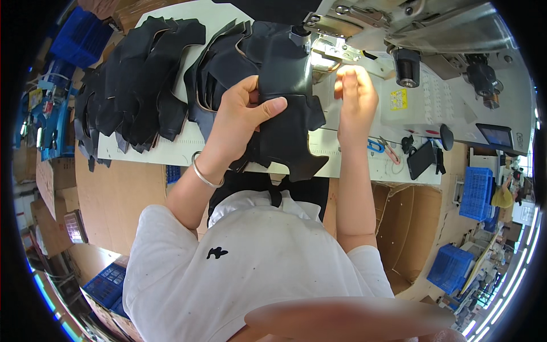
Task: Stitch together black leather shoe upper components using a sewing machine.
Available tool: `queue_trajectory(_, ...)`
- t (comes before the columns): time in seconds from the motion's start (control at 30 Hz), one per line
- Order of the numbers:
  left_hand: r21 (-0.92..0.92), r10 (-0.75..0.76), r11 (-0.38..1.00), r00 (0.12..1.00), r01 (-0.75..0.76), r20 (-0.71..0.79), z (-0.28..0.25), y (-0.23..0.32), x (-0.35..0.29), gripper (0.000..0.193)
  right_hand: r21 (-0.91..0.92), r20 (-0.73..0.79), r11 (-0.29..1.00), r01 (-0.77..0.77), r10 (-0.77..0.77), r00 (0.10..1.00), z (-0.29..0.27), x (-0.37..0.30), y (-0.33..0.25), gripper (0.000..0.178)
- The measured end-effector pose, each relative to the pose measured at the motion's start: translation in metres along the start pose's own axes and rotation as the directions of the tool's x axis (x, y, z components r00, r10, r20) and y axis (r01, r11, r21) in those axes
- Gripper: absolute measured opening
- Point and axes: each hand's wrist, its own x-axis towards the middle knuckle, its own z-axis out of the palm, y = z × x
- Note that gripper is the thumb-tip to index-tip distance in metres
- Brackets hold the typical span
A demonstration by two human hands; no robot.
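Note:
A black leather piece [285,122] with cut-out edges hangs over the near edge of the white table, its far end under the sewing machine head [333,48]. My left hand [245,108] grips its left side, thumb on top and fingers partly hidden behind it. Right of the piece, beside the lit needle area, my right hand [356,94] is raised with its fingers bent together. Whether anything small is between those fingers is hidden. More black leather pieces [219,71] lie stacked under and left of the held one.
Another heap of black leather pieces [137,80] covers the table's left part. Blue-handled scissors [375,146], pink-handled snips [392,154] and a black phone [421,160] lie at the right. An open cardboard box [407,228] stands below the table edge. Blue crates [476,194] stand farther right.

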Motion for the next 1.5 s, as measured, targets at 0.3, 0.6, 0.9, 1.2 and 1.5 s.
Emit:
queue_trajectory(0.3,-0.035,0.014,0.999,1.0,-0.014,0.011,0.005,-0.007,0.001,0.026,0.324,-0.037,0.929,0.18,-0.178,0.983,0.008,0.016,-0.021,0.015)
queue_trajectory(0.6,-0.094,0.057,0.993,0.995,-0.064,-0.082,0.029,-0.01,-0.007,0.026,-0.475,0.33,0.875,0.095,0.077,0.941,-0.032,-0.058,-0.032,0.017)
queue_trajectory(0.9,-0.012,0.135,0.99,0.984,-0.137,-0.119,0.033,-0.005,-0.002,0.024,-0.383,0.225,0.924,0.004,0.089,0.97,-0.029,-0.076,-0.015,0.019)
queue_trajectory(1.2,0.097,0.088,0.992,0.993,-0.08,-0.075,0.015,0.002,0.016,0.023,-0.301,0.106,0.954,-0.006,0.04,0.994,-0.009,-0.081,-0.013,0.016)
queue_trajectory(1.5,-0.013,0.045,0.999,0.999,-0.045,0.009,0.006,0.005,0.033,0.025,-0.3,0.046,0.953,0.038,-0.025,0.999,0.006,-0.075,-0.013,0.015)
